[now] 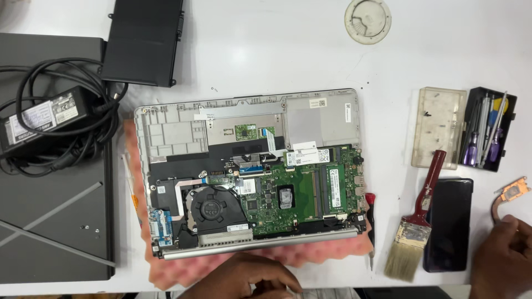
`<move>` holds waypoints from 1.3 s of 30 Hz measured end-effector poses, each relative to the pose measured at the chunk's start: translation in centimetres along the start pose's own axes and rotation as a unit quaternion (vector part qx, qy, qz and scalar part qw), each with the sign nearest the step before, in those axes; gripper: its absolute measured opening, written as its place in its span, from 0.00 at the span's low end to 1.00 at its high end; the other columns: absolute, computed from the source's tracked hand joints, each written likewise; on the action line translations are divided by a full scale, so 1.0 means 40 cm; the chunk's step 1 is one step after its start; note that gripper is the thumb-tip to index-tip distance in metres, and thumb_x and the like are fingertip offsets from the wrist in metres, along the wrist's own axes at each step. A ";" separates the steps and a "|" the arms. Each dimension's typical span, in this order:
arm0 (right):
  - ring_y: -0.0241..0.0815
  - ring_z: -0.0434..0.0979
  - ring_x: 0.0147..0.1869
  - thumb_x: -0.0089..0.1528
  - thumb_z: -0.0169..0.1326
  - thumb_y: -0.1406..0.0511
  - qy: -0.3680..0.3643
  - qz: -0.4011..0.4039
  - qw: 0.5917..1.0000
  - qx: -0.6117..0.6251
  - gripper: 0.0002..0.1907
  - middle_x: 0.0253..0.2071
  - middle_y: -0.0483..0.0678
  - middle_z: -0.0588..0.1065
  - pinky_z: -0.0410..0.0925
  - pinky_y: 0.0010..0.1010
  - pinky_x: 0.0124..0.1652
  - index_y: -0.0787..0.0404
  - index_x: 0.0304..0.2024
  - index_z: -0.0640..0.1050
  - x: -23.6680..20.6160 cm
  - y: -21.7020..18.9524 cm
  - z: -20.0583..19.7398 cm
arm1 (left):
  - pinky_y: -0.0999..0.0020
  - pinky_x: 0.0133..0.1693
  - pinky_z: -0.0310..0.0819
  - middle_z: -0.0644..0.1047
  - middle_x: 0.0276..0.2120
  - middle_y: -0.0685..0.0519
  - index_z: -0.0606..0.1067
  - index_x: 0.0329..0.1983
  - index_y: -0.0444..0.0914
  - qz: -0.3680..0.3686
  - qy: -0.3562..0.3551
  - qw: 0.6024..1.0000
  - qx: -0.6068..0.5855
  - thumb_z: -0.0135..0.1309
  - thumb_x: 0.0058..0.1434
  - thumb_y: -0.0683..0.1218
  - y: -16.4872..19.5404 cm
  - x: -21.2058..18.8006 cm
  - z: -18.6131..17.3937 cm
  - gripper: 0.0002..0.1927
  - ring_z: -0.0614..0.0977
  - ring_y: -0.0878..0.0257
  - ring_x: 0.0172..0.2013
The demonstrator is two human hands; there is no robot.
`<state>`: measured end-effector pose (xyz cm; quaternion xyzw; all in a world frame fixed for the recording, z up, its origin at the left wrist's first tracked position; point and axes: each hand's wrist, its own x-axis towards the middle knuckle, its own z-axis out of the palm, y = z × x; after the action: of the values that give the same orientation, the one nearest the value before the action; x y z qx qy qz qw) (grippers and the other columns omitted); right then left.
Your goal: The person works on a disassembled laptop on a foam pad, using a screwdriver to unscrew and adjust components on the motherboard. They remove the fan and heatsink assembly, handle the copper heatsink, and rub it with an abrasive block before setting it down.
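The right hand (pixel 501 257) rests at the lower right tabletop (pixel 277 50), fingers curled against the end of a copper heat pipe (pixel 512 194); whether it grips the pipe cannot be told. The left hand (pixel 244 279) lies knuckles up at the near edge, fingers bent over something pale, just below the opened laptop (pixel 252 171) on pink foam (pixel 172 274). Between the hands lie a black phone (pixel 450 224), a paintbrush (pixel 415 221) and a screwdriver (pixel 370 221).
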<state>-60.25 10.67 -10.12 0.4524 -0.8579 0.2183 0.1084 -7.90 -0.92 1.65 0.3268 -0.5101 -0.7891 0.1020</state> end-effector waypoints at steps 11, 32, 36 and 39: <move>0.37 0.74 0.40 0.72 0.53 0.75 0.011 0.022 0.996 0.085 0.03 0.40 0.50 0.76 0.67 0.26 0.40 0.70 0.42 0.76 0.047 -0.115 -0.059 | 0.67 0.29 0.76 0.82 0.28 0.50 0.80 0.44 0.37 -0.033 0.167 0.979 0.108 0.57 0.64 0.45 0.232 -0.006 -0.082 0.08 0.81 0.64 0.26; 0.47 0.82 0.36 0.67 0.56 0.58 -0.305 0.432 0.847 -0.048 0.16 0.34 0.54 0.82 0.72 0.40 0.37 0.66 0.41 0.84 -0.373 -0.263 -0.621 | 0.53 0.43 0.76 0.82 0.40 0.47 0.77 0.51 0.41 -0.053 -0.048 0.928 0.365 0.51 0.65 0.54 0.370 0.077 -0.012 0.17 0.83 0.48 0.39; 0.44 0.79 0.35 0.66 0.55 0.60 -0.314 0.540 0.779 0.048 0.15 0.33 0.51 0.80 0.72 0.36 0.34 0.66 0.43 0.83 -0.375 -0.287 -0.652 | 0.53 0.43 0.76 0.82 0.40 0.46 0.76 0.52 0.39 -0.058 -0.054 0.928 0.365 0.51 0.66 0.55 0.402 0.072 -0.010 0.19 0.83 0.48 0.40; 0.41 0.78 0.35 0.67 0.52 0.60 -0.314 0.549 0.766 0.117 0.16 0.35 0.50 0.79 0.71 0.34 0.33 0.67 0.45 0.81 -0.325 -0.301 -0.645 | 0.53 0.43 0.76 0.82 0.37 0.47 0.76 0.52 0.39 -0.089 -0.061 0.920 0.377 0.51 0.65 0.55 0.431 0.078 -0.009 0.19 0.84 0.49 0.39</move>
<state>-43.24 26.39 10.97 -0.0431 -0.9139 0.1853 -0.3586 -13.05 -10.63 15.28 0.3362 -0.7441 -0.5624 -0.1305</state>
